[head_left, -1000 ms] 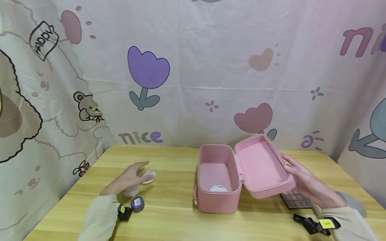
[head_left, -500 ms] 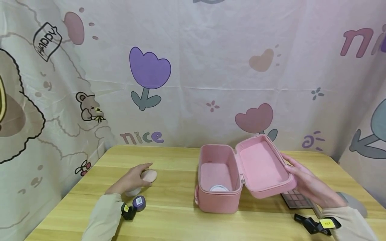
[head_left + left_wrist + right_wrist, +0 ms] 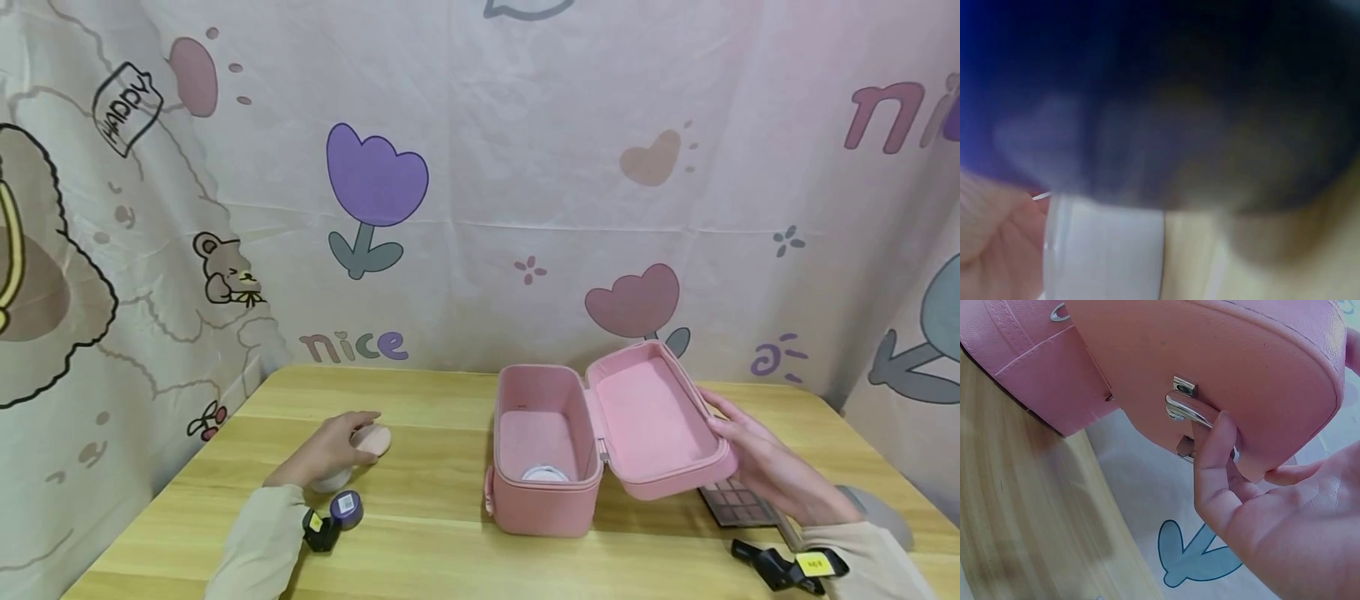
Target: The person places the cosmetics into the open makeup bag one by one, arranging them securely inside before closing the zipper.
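Note:
On the left of the table, my left hand (image 3: 327, 448) curls its thumb and fingers around a small round pinkish-beige disc-like item (image 3: 372, 440). Under the palm is a white jar (image 3: 332, 481), partly hidden. A purple-lidded jar (image 3: 347, 509) stands by the wrist; something dark and blurred fills much of the left wrist view. My right hand (image 3: 768, 458) grips the outer edge of the raised lid (image 3: 660, 412) of a pink cosmetic case (image 3: 546, 508). In the right wrist view, a finger lies at the lid's handle (image 3: 1194, 409). A round white item (image 3: 546, 473) lies inside the case.
Behind the right hand lies an eyeshadow-like palette (image 3: 738, 502), partly covered by lid and hand. A grey rounded object (image 3: 877, 515) sits beyond the right wrist. The wooden table (image 3: 420, 550) ends at a printed curtain (image 3: 480, 167).
My left hand has shifted slightly right and closed its thumb and fingers around the pinkish-beige item. My right hand still holds the lid in the same place.

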A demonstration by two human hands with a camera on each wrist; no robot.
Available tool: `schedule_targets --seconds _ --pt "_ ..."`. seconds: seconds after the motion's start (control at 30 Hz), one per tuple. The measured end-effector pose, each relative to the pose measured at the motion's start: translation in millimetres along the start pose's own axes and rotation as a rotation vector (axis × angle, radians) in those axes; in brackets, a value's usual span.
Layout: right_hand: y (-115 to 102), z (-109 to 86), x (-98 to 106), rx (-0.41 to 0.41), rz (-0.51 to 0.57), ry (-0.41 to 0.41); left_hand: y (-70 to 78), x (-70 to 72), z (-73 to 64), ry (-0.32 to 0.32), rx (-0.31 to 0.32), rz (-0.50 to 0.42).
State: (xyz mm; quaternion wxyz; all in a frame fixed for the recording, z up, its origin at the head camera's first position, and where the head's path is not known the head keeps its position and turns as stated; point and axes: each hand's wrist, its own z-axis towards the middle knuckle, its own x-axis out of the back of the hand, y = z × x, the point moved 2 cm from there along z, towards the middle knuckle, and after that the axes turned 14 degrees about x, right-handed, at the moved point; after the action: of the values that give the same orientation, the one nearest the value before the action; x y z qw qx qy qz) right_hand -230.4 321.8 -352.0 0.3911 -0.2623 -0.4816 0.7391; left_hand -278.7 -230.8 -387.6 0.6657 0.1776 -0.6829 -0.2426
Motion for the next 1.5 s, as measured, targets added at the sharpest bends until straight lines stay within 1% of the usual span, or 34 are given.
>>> schedule_targets --seconds 0.2,0.33,0.43,0.53,0.67,0.77,0.87,1.0,1.07,1.1,1.23,1.33,1.5 --pt "0.1 0.0 0.6 0.008 0.006 -0.009 1.4 2.2 0.0 0.034 0.006 -0.046" --pt "-0.4 0.0 0.9 0.003 0.007 -0.004 3.0 4.6 -1.6 0.038 0.008 -0.074" --pt "-1.4 0.5 0.8 0.006 0.007 -0.009 3.4 7.0 -2.0 0.041 0.010 -0.118" --pt "-3.1 1.7 0.2 -0.007 -0.020 0.001 4.2 9.4 -1.4 0.025 -0.008 -0.167" --pt "-5.3 3.4 -0.4 -0.037 -0.057 0.036 7.5 12.0 -1.6 -0.001 -0.031 -0.238" --pt "-5.1 3.5 -0.6 -0.035 -0.040 0.028 11.9 14.2 -3.4 -0.006 -0.040 -0.289" --pt "-4.2 2.7 -0.1 -0.021 -0.030 0.015 18.1 16.7 -4.2 -0.027 -0.063 -0.355" --pt "-3.7 2.2 0.5 -0.030 -0.038 0.037 26.4 20.2 -5.4 -0.054 -0.092 -0.440" --pt "-3.6 2.0 0.4 -0.044 -0.043 0.047 30.0 22.1 -6.5 -0.051 -0.112 -0.454" --pt "-3.4 2.0 0.3 -0.040 -0.031 0.044 31.7 23.2 -7.1 -0.044 -0.126 -0.453" --pt "-2.2 2.0 -0.8 -0.015 -0.001 0.018 38.8 27.2 -9.0 -0.015 -0.150 -0.435" --pt "-1.5 1.5 -1.3 0.000 0.015 0.002 44.1 29.0 -9.9 0.000 -0.142 -0.427" --pt "-1.4 -0.4 -1.7 -0.023 -0.008 0.027 53.1 27.8 -10.9 0.029 -0.127 -0.425"
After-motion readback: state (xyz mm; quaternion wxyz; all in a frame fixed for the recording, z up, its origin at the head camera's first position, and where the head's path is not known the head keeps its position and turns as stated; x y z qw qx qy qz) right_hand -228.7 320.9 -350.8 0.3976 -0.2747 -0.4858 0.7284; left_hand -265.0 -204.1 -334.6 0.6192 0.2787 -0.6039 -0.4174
